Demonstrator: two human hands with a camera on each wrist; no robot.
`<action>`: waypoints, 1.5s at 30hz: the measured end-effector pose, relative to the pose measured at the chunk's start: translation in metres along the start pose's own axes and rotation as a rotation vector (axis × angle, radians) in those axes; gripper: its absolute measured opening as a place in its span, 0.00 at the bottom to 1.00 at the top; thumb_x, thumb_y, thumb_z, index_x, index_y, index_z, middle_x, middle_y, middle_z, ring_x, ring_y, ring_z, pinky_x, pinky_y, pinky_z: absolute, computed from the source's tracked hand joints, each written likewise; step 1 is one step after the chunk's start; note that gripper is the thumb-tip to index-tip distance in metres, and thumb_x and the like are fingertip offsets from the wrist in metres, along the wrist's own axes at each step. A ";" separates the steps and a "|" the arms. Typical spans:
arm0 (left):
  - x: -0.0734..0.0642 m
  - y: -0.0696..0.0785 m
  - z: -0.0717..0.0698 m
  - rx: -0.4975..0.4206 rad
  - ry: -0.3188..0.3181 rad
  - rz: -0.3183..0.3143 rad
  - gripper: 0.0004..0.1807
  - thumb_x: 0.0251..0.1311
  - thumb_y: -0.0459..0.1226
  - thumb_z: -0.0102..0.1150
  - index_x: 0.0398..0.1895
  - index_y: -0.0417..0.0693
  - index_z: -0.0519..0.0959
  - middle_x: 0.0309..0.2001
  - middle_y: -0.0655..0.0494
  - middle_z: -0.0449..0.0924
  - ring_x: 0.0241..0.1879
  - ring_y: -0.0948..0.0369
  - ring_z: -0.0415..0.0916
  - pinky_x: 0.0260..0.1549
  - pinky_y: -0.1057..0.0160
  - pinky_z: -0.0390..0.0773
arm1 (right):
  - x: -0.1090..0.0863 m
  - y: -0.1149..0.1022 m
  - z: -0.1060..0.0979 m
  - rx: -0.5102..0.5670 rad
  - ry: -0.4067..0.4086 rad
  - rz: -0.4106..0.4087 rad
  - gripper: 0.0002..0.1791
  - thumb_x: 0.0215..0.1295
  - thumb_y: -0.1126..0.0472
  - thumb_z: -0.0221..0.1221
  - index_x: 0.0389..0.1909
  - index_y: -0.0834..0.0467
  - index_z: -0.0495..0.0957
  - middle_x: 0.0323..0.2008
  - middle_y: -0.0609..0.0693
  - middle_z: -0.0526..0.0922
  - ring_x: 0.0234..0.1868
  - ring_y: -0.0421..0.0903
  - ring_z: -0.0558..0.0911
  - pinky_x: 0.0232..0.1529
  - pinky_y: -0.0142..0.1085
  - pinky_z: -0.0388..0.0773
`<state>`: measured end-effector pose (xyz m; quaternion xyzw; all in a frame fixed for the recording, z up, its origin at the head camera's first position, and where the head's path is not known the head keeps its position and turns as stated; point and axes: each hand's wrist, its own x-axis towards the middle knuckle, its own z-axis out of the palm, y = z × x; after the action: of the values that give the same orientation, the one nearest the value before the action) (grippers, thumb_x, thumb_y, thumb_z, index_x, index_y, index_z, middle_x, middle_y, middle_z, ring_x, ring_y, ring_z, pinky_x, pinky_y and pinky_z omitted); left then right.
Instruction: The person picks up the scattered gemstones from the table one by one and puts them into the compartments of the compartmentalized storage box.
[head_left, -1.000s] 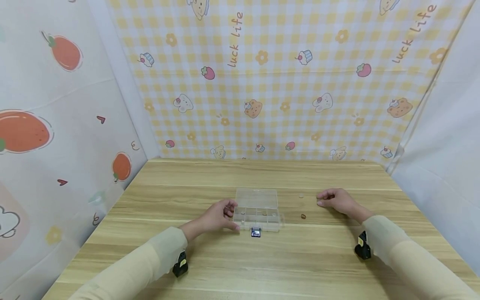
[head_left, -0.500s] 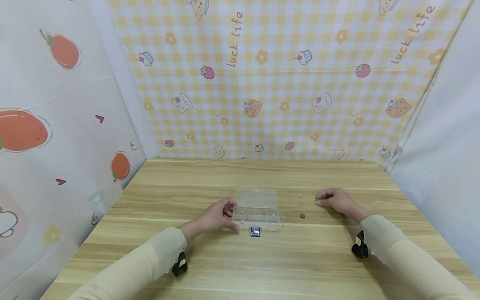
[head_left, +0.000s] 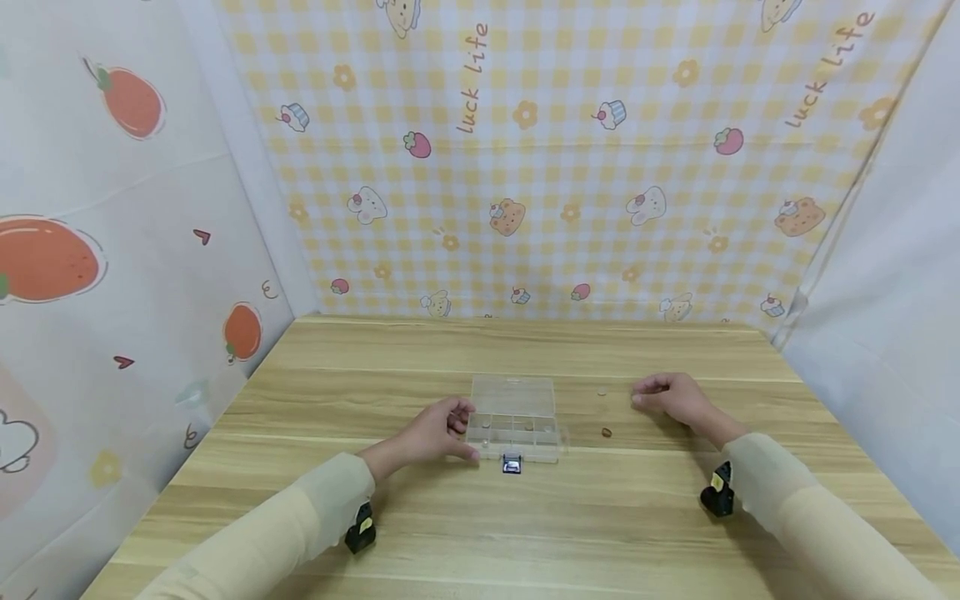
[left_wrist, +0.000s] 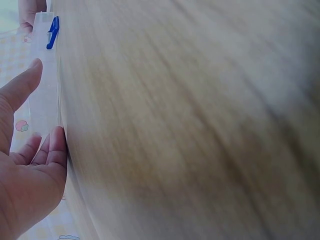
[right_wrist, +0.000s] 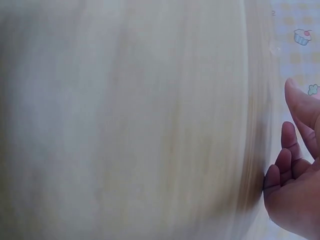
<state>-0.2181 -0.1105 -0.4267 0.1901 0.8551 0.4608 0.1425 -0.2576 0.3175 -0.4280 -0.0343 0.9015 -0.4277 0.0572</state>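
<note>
A clear plastic compartment box stands mid-table, its lid folded back and a dark blue latch at its front. Small pieces lie in several compartments. My left hand holds the box's left end, thumb at the front corner and fingers along the side; the left wrist view shows that thumb beside the box wall. To the right, my right hand has thumb and index fingertips close together low over the table; I cannot tell whether something tiny is between them.
A small brown bead-like piece lies right of the box, and a tiny clear piece lies behind it. The wooden table ends at a checkered cloth behind and white cloths on both sides.
My right hand's thumb and index fingertips have come closer together, with the hand lifting very slightly. The left hand and the box stay put.
</note>
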 end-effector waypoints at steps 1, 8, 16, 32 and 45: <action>0.000 0.000 0.000 -0.002 -0.001 0.001 0.37 0.42 0.35 0.79 0.57 0.38 0.70 0.47 0.51 0.72 0.44 0.56 0.70 0.45 0.60 0.75 | 0.000 0.000 0.000 0.001 0.002 -0.002 0.20 0.62 0.55 0.67 0.49 0.65 0.80 0.44 0.56 0.80 0.41 0.49 0.73 0.39 0.38 0.71; 0.000 0.001 0.001 -0.014 -0.001 0.015 0.38 0.41 0.34 0.79 0.57 0.36 0.70 0.47 0.49 0.71 0.44 0.55 0.70 0.45 0.60 0.75 | -0.001 -0.003 0.000 -0.004 0.019 -0.024 0.21 0.62 0.52 0.66 0.49 0.63 0.81 0.44 0.56 0.79 0.40 0.50 0.72 0.38 0.39 0.69; -0.001 0.002 0.000 -0.016 -0.002 0.008 0.38 0.42 0.34 0.79 0.57 0.36 0.70 0.47 0.49 0.71 0.45 0.55 0.70 0.45 0.60 0.75 | -0.004 -0.014 0.008 -0.006 0.037 -0.074 0.20 0.61 0.53 0.67 0.48 0.63 0.82 0.41 0.54 0.80 0.37 0.48 0.73 0.37 0.39 0.70; -0.001 0.003 -0.001 -0.003 -0.001 0.002 0.38 0.43 0.34 0.78 0.58 0.35 0.69 0.47 0.49 0.71 0.45 0.55 0.70 0.46 0.59 0.74 | -0.015 -0.037 0.023 0.073 0.019 -0.103 0.17 0.62 0.57 0.66 0.47 0.64 0.81 0.41 0.55 0.77 0.35 0.48 0.69 0.31 0.36 0.69; 0.000 0.003 -0.001 0.001 0.003 -0.004 0.38 0.42 0.34 0.79 0.57 0.36 0.70 0.46 0.50 0.71 0.45 0.55 0.70 0.46 0.60 0.75 | -0.018 -0.056 0.041 0.146 -0.014 -0.128 0.17 0.60 0.59 0.68 0.46 0.65 0.82 0.30 0.52 0.72 0.30 0.47 0.66 0.27 0.34 0.65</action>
<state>-0.2174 -0.1097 -0.4238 0.1880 0.8560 0.4602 0.1421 -0.2338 0.2528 -0.4087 -0.0906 0.8634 -0.4949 0.0384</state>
